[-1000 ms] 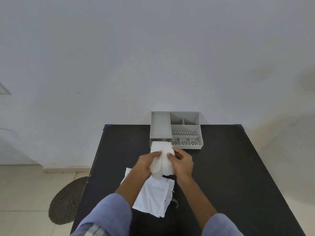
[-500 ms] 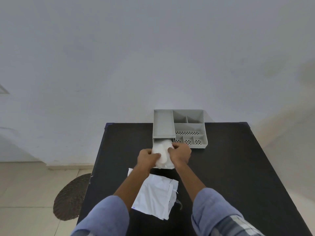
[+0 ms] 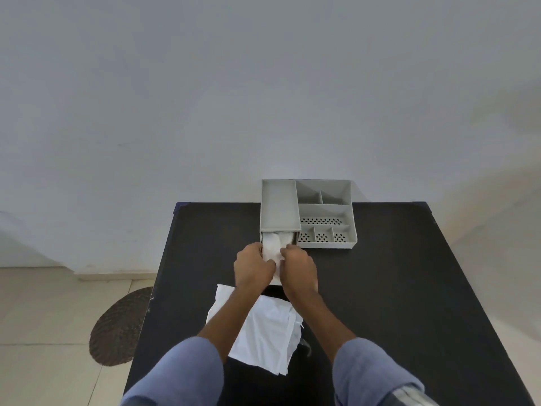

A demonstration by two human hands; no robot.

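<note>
A grey plastic organizer stands at the far edge of the black table, with a pulled-out drawer under its left part. A rolled white cloth lies partly in that drawer. My left hand and my right hand are side by side at the drawer's front, fingers curled on the cloth's near end. A stack of flat white cloths lies on the table under my forearms.
The organizer's right side has several open compartments, some with perforated floors. A brown woven mat lies on the tiled floor left of the table. A plain wall rises behind the table.
Both hands carried the rolled cloth away from me, from above the cloth stack into the open drawer. The hands now sit lower and closer to the organizer.
</note>
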